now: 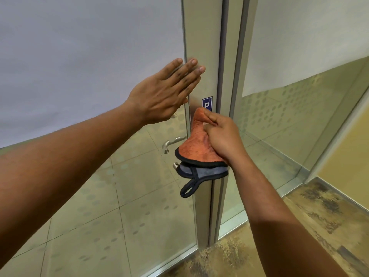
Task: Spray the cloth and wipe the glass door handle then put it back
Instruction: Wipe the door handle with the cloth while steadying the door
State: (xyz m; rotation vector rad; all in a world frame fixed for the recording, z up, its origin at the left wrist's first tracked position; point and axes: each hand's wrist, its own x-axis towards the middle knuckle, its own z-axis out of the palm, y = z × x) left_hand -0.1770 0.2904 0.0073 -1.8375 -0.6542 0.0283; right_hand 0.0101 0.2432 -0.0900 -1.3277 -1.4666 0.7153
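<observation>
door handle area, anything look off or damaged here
Nothing stands out. The cloth is bunched in the right hand over the door handle, the left hand lies flat against the door frame, and no spill or damage shows.

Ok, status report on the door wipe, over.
Left hand open, flat against door frame. Right hand grips orange cloth over handle. Nothing in the way.

One view only, from the person's head, facing forward and down at close range onto a glass door (89,196) and its metal frame (203,47). Both forearms reach in from the bottom edge, and wide-angle bending curves the frame lines and floor (311,216).
</observation>
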